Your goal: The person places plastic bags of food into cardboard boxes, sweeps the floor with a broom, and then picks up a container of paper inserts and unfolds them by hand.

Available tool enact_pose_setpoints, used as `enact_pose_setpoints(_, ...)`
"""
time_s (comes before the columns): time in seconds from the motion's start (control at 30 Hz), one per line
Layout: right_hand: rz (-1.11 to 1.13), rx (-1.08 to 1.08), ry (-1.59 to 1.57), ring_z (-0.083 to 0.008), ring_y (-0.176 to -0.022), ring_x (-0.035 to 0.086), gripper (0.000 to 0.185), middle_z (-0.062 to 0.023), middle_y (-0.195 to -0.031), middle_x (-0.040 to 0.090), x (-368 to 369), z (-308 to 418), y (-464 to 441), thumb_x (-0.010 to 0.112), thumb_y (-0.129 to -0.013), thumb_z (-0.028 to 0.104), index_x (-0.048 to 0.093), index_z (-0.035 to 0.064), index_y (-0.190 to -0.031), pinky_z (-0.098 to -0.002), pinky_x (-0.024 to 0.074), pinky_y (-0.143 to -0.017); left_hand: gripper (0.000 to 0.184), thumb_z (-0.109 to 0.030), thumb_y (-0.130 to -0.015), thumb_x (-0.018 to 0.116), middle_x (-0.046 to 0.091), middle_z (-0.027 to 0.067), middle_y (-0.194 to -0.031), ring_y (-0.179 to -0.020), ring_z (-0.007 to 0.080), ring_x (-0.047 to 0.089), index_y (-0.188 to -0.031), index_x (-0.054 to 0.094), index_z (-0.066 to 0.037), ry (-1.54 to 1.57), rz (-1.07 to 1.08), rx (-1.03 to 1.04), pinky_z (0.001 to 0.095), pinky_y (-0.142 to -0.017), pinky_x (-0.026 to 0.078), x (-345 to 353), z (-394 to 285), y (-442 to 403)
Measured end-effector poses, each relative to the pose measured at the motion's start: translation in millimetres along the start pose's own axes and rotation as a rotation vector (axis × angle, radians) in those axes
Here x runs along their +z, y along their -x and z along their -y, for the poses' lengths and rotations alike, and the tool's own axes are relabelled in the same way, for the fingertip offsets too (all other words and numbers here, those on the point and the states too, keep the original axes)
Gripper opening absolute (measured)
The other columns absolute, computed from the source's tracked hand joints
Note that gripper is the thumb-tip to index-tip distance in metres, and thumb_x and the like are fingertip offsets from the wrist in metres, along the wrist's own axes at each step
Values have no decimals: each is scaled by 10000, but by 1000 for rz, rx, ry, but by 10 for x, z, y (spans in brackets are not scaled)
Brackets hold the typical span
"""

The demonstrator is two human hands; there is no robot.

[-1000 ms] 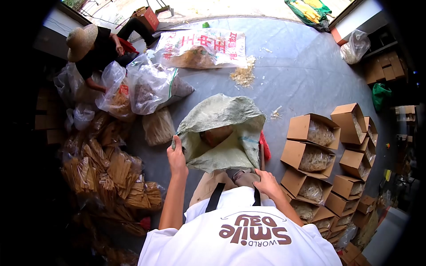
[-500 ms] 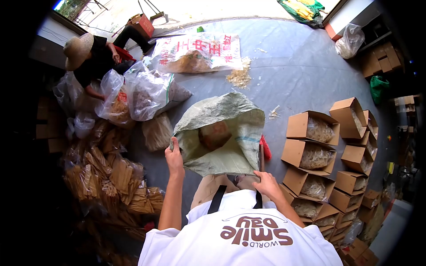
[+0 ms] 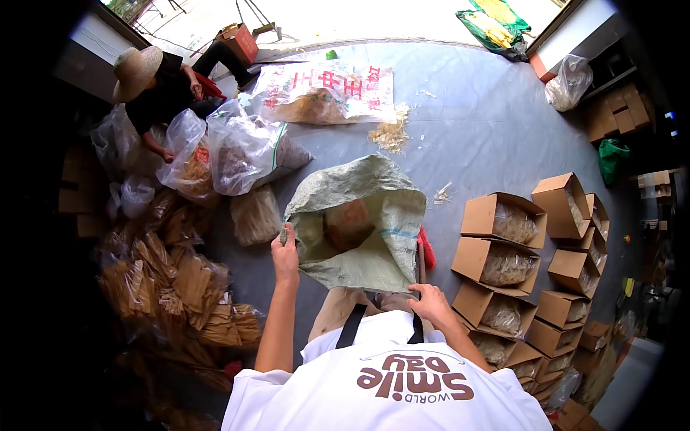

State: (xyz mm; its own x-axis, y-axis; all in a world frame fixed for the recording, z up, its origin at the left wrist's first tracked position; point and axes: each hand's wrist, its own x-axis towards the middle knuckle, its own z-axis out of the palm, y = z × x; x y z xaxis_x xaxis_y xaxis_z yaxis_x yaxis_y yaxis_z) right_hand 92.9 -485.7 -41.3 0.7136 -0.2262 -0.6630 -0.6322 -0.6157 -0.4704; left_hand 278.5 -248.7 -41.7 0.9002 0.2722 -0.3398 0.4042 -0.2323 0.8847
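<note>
Woven sack (image 3: pixel 352 181) held open
Left hand (image 3: pixel 285 253), right hand (image 3: pixel 432 303): fingers clamped on its rim (image 3: pixel 352 283); probably soft, best gripped there

The right hand (image 3: pixel 431 303) could pass over open floor (image 3: pixel 496 136) between the sack (image 3: pixel 341 187) and the right-edge cartons (image 3: pixel 471 258) toward the far edge, a red object (image 3: pixel 428 251) partly in that gap, while plastic bags (image 3: pixel 241 158) and a brown pile (image 3: pixel 187 284) crowd the floor's left edge.
</note>
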Motion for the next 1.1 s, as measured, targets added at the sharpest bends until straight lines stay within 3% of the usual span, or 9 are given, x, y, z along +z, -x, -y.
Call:
enact_pose_setpoints(0.17, -2, 0, 1, -302, -805, 568, 387, -184, -848, 587, 15, -53, 24, 584, -609, 207, 584, 57, -965, -336, 436, -747, 457, -426, -818, 455, 297, -65, -530, -513, 59, 254, -553, 360, -65, -10, 161, -17, 242, -453, 226, -7, 29, 62)
enact_pose_setpoints(0.4, 76, 14, 16, -296, -811, 569, 387, -175, -868, 588, 3, -90, 23, 578, -600, 208, 587, 25, -941, -321, 433, -760, 464, -432, -826, 433, 302, -61, -532, -517, 61, 260, -551, 360, -65, -40, 189, -10, 246, -456, 231, -2, 100, 176)
enact_pose_setpoints(0.6, 27, 2, -10, -302, -843, 555, 354, -171, -869, 588, -2, -104, 41, 581, -597, 200, 602, 30, -907, -344, 416, -802, 486, -492, -819, 393, 303, -53, -551, -541, 71, 269, -572, 359, -75, -74, 45, -105, 259, -468, 236, 36, 128, 298)
enact_pose_setpoints(0.7, 32, -1, -8, -294, -842, 558, 358, -170, -864, 589, -33, -124, 66, 583, -596, 206, 602, 33, -909, -339, 418, -799, 491, -511, -807, 399, 308, -51, -556, -544, 81, 282, -581, 371, -76, -3, 151, -82, 265, -478, 251, -6, 220, 287)
enact_pose_setpoints(0.8, 100, 53, -16, -267, -788, 571, 372, -161, -832, 596, -165, -90, 81, 591, -605, 214, 595, 42, -934, -316, 431, -753, 500, -537, -791, 404, 337, -35, -596, -581, 94, 313, -635, 428, -62, -25, 199, -129, 257, -515, 288, -13, 310, 290)
enact_pose_setpoints(0.87, 148, 107, -28, -244, -735, 582, 379, -152, -801, 602, -202, -114, 75, 598, -614, 218, 589, 50, -953, -297, 442, -710, 543, -559, -776, 408, 405, -6, -678, -649, 109, 363, -758, 489, -22, 12, 79, -190, 244, -592, 333, 7, 326, 323)
enact_pose_setpoints(0.9, 98, 72, -35, -232, -722, 580, 388, -146, -791, 602, -192, -163, 63, 606, -612, 220, 586, 48, -960, -292, 442, -697, 543, -559, -776, 408, 405, -6, -678, -649, 109, 363, -758, 489, -22, 13, 75, -188, 244, -592, 333, -2, 327, 321)
enact_pose_setpoints(0.97, 46, 32, -42, -220, -709, 577, 399, -141, -781, 601, -188, -237, 34, 613, -609, 222, 583, 47, -966, -287, 441, -685, 629, -570, -767, 409, 457, 38, -807, -740, 132, 412, -930, 475, 34, 88, 88, -226, 251, -687, 361, -13, 305, 296)
enact_pose_setpoints(1.1, 0, 23, -12, -225, -750, 573, 459, -147, -843, 595, -236, -275, 18, 632, -593, 235, 561, 48, -1006, -296, 437, -703, 707, -579, -754, 422, 474, 95, -931, -828, 159, 446, -1022, 420, 75, 166, -20, -216, 266, -754, 372, 2, 268, 163)
